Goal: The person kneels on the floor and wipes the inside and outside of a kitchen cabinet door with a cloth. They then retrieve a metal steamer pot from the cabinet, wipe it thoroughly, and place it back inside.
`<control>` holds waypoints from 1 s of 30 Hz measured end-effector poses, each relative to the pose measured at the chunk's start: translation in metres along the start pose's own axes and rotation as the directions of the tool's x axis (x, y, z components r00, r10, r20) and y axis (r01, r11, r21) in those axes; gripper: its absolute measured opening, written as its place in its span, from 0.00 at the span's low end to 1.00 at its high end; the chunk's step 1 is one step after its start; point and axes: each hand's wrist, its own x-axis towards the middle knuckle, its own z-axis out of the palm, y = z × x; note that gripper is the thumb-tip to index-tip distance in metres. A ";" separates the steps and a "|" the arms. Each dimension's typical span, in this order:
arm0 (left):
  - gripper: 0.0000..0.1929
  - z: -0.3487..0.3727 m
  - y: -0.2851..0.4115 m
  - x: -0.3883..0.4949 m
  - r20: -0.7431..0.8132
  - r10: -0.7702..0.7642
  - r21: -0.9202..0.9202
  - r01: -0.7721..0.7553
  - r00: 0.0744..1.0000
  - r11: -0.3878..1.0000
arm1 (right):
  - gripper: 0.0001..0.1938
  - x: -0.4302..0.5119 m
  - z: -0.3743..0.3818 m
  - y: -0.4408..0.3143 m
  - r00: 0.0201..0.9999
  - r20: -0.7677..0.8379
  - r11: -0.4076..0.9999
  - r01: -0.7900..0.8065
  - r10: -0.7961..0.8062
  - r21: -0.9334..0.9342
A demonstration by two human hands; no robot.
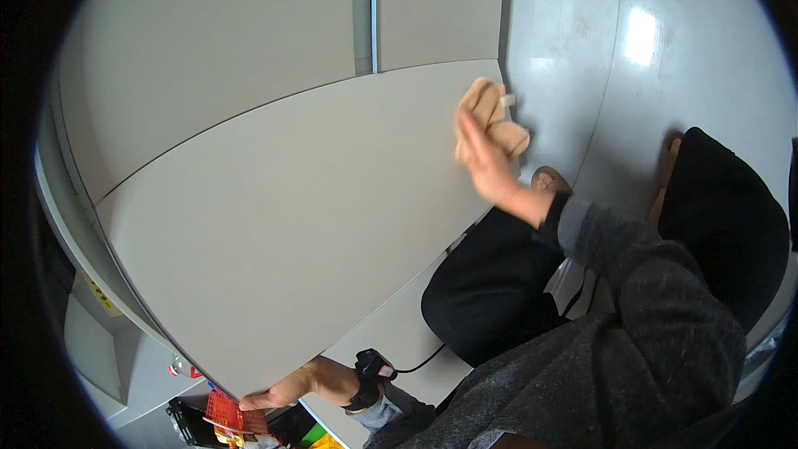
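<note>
A smooth pale cabinet door panel (293, 212) fills the middle of the view. At its lower-left edge my left hand (283, 390) grips the rim. The thumb shows along the edge, while the other fingers are mostly hidden. Near the panel's far right end, my right hand (489, 165) holds a folded tan cloth (483, 103) flat against the surface. That hand is slightly blurred. A small white tag (507, 100) sticks out from the cloth beside the panel's edge.
Beyond a seam are more pale cabinet fronts (230, 31) with a metal strip (374, 12) between them. Past my left hand lie a red plastic basket (234, 411) and a clear bottle (181, 366). My bent knees (492, 287) are close to the panel, above a glossy floor (561, 25).
</note>
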 end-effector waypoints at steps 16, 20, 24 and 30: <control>0.36 0.003 -0.005 -0.001 0.396 -0.189 -0.229 0.296 0.898 0.927 | 0.32 -0.027 0.028 -0.074 0.900 0.245 0.932 0.359 -0.359 0.045; 0.38 0.007 -0.008 -0.001 0.365 -0.166 -0.233 0.262 0.916 0.936 | 0.26 0.009 0.040 -0.086 0.687 0.381 0.746 0.666 -0.619 0.011; 0.39 0.010 -0.011 -0.005 -0.157 0.020 0.012 -0.018 0.987 1.000 | 0.26 0.067 0.023 -0.023 0.898 0.139 0.901 0.428 -0.417 -0.063; 0.39 0.007 -0.006 0.000 0.235 -0.170 -0.242 0.227 0.957 0.943 | 0.27 0.031 -0.007 0.104 0.999 0.032 0.992 -0.007 0.011 -0.126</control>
